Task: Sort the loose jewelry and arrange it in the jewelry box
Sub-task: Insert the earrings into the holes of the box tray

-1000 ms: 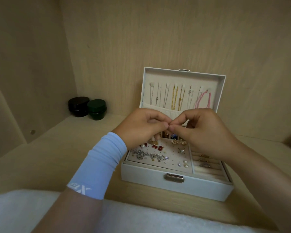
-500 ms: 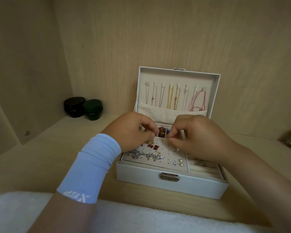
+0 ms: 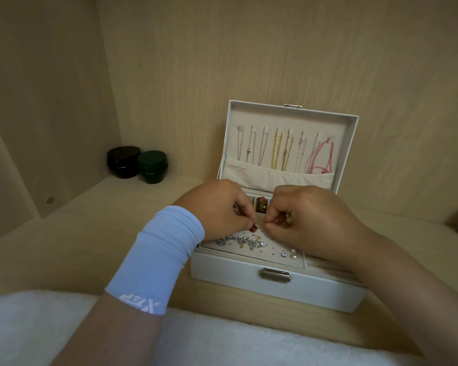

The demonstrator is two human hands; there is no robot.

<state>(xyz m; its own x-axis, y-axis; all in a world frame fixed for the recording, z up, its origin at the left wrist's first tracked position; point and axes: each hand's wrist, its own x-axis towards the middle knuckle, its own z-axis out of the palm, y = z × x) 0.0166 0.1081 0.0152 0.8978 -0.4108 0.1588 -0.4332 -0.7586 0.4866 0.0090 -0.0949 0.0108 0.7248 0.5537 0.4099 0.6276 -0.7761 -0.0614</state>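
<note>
— Fingers [image 3: 246, 210] first: how are they set?
— Curled on both sides. On the left hand [image 3: 217, 204], thumb and forefinger are pinched together. The right hand [image 3: 312, 217] pinches the same way, its tips almost meeting the left ones. Between them is a tiny gold earring [image 3: 262, 223], too small to make out well.
— Where is that, going by the jewelry box [image 3: 249, 276]?
— Just over its pad of holes [image 3: 271, 250], at the front left of the box. Red studs [image 3: 253, 228] on the pad touch the left fingertips. Silver stones [image 3: 246, 243] and pearls [image 3: 292, 253] sit nearer the front wall.
— And the lid [image 3: 288, 117]?
— Upright at the back of the box, with chains [image 3: 276, 151] and a pink cord [image 3: 321, 159] hanging inside.
— Anything around it?
— Two dark jars [image 3: 138, 163], touching, stand well to the left of the box on the shelf [image 3: 103, 233]. A white towel [image 3: 37, 326] lies in front. A pale blue sleeve [image 3: 159, 257] covers the left wrist.
</note>
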